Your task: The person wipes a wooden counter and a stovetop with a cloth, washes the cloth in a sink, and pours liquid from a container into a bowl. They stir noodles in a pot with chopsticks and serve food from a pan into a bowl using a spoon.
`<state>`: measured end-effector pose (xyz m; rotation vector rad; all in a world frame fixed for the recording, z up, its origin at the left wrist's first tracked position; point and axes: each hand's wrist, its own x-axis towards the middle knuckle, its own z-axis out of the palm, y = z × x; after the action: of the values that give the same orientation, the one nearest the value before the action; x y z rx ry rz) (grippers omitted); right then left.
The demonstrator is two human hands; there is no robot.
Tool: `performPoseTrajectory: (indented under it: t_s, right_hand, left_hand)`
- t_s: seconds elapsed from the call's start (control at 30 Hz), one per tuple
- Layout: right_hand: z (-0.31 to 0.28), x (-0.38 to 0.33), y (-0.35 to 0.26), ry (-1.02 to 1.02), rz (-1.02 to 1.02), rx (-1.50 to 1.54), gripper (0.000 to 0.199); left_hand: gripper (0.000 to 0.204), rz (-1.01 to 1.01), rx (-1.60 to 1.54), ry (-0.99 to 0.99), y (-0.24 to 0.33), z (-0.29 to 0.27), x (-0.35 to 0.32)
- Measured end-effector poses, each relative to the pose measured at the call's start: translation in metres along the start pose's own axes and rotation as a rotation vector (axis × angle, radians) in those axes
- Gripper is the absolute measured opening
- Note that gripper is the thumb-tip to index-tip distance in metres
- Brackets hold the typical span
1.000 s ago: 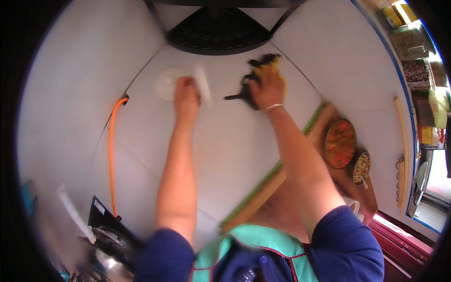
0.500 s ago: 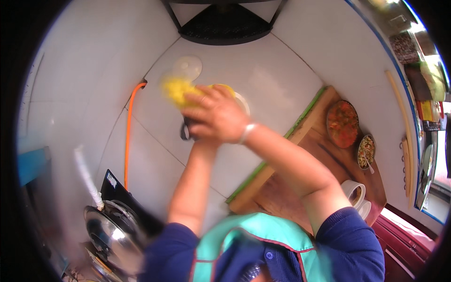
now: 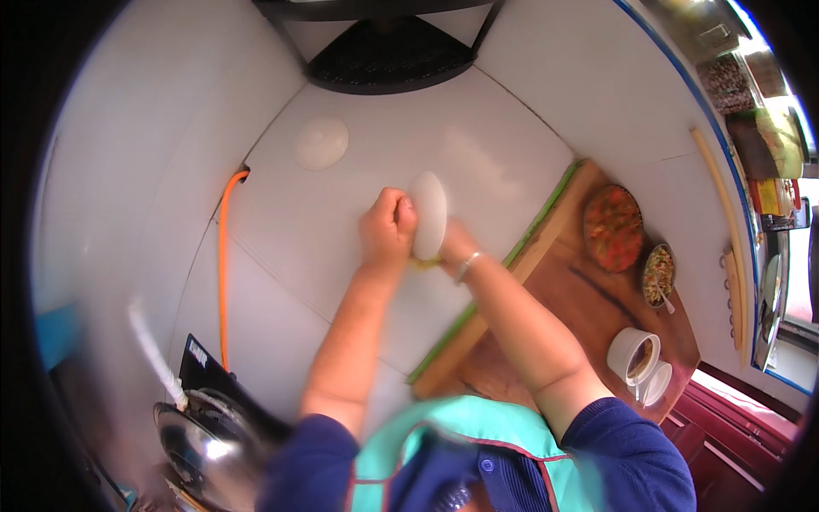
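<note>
My left hand (image 3: 391, 226) is closed in a fist against a white rounded vessel (image 3: 430, 213), held tilted on its side. Whatever handle the fist wraps is covered by the fingers. On the vessel's other side is my right hand (image 3: 459, 243), a bracelet at its wrist. The vessel hides most of its fingers, and the hand is blurred. A small strip of something yellow (image 3: 425, 264) shows below the vessel's lower edge, near the right hand. Beyond my hands, a white round lid-like disc (image 3: 322, 143) lies on the pale surface.
A wooden board (image 3: 546, 316) at right bears a dish of red chunky food (image 3: 613, 228), a bowl of chopped food with a spoon (image 3: 659, 275) and a white container (image 3: 633, 353). Left are an orange hose (image 3: 224, 273) and a shiny metal pan (image 3: 200, 444). A black corner shelf (image 3: 388, 60) is ahead.
The right hand has gone from on top of the left to the vessel's right side. The yellow thing is now mostly hidden. The white vessel has turned into plain view.
</note>
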<state>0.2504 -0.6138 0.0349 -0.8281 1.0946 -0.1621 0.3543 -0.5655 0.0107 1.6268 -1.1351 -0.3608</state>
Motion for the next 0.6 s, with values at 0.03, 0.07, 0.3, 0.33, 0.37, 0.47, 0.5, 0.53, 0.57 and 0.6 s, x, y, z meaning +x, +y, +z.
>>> performPoseTrajectory:
  t_s: [0.03,0.07,0.3,0.33,0.37,0.47,0.5,0.53,0.57,0.6]
  right_hand:
    - [-0.015,0.001,0.009,-0.064,-0.028,0.004,0.037]
    - [-0.031,0.003,0.015,-0.135,-0.054,0.005,0.037]
    - [-0.157,0.089,-0.016,0.847,-0.764,-0.954,0.038]
    - [-0.147,0.098,-0.014,0.893,-0.757,-1.117,0.04]
    - [-0.133,0.106,-0.009,0.925,-0.744,-1.283,0.042]
    - [-0.065,0.092,0.034,0.663,-0.814,-1.465,0.051]
    - [-0.045,0.08,0.044,0.53,-0.738,-1.474,0.052]
    - [-0.026,0.072,0.062,0.486,-0.799,-1.475,0.052]
    - [-0.008,0.062,0.08,0.439,-0.863,-1.475,0.052]
    - [0.013,0.051,0.089,0.254,-0.831,-1.491,0.052]
  left_hand:
    - [0.014,0.116,0.066,-0.025,-0.009,0.003,0.009]
    - [0.012,0.15,0.075,0.018,-0.017,0.004,0.024]
    - [0.015,0.103,0.639,-0.185,-0.078,0.019,0.117]
    - [0.015,0.124,0.674,-0.192,-0.081,0.024,0.124]
    - [0.016,0.137,0.712,-0.199,-0.084,0.027,0.127]
    - [0.019,0.149,0.788,-0.21,-0.097,0.035,0.133]
    - [0.02,0.154,0.806,-0.212,-0.099,0.037,0.132]
    - [0.021,0.126,0.818,-0.242,-0.098,0.038,0.134]
    - [0.022,0.096,0.833,-0.269,-0.095,0.037,0.133]
    - [0.024,0.068,0.849,-0.298,-0.09,0.036,0.131]
